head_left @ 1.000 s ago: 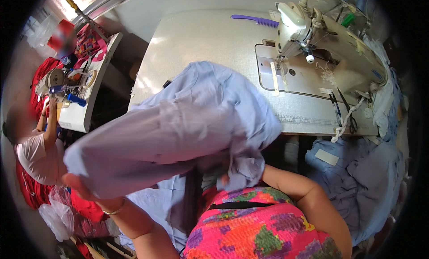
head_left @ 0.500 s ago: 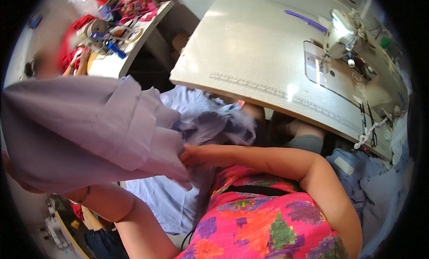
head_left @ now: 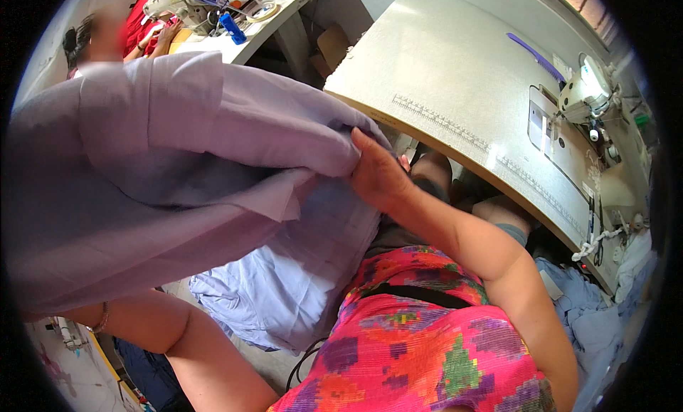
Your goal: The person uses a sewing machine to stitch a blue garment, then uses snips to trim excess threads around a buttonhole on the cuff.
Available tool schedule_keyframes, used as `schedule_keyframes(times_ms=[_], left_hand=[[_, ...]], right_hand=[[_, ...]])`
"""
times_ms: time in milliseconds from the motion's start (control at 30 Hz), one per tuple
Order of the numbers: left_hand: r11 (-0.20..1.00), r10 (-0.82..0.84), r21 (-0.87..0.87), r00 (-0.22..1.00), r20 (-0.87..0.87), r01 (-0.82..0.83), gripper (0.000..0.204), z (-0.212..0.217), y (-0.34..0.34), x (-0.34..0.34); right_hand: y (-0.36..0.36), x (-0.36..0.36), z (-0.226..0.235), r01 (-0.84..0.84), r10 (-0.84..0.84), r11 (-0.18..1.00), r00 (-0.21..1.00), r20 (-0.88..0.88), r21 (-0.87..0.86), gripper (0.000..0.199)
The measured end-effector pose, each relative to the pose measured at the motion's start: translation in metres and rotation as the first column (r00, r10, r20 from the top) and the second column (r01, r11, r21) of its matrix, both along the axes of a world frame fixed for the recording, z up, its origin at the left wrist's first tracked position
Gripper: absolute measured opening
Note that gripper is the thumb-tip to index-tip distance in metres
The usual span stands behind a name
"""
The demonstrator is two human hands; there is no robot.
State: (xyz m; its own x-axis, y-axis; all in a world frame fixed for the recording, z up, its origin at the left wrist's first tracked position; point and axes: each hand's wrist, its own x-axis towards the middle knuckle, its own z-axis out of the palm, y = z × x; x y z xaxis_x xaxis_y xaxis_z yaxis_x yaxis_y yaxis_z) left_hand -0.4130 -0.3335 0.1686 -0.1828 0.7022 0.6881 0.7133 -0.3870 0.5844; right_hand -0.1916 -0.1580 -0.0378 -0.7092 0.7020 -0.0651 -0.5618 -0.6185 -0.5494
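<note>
Swung further left since the earlier frame, the lilac cloth [head_left: 142,184] hangs off the table [head_left: 455,77]; right hand [head_left: 377,173] pinches its edge; left hand's grip is hidden; seemingly mid-transfer, needing steady support.

Garment sewing workshop: industrial sewing machine [head_left: 594,102] set into a pale tabletop [head_left: 455,77], heaped blue fabric [head_left: 292,284], second sewing station [head_left: 213,6] behind.

The lilac fabric [head_left: 163,191] has swung off the sewing table [head_left: 455,77] to the person's left. The right hand [head_left: 377,176] now grips its edge.
</note>
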Motion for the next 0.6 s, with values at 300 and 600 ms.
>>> schedule_keyframes(times_ms=[300, 600], left_hand=[[0.71, 0.663, -0.217, 0.74, -0.112, -0.669, 0.056, -0.052, -0.118, -0.151], [0.442, 0.866, -0.266, 0.485, -0.122, -0.857, 0.052, -0.034, -0.25, -0.215]], right_hand=[[0.054, 0.025, 0.125, -0.324, 0.32, 0.861, 0.944, 0.076, 0.393, 0.035], [0.142, -0.043, 0.226, -0.25, -0.114, 0.611, 0.911, 0.397, 0.751, 0.026]])
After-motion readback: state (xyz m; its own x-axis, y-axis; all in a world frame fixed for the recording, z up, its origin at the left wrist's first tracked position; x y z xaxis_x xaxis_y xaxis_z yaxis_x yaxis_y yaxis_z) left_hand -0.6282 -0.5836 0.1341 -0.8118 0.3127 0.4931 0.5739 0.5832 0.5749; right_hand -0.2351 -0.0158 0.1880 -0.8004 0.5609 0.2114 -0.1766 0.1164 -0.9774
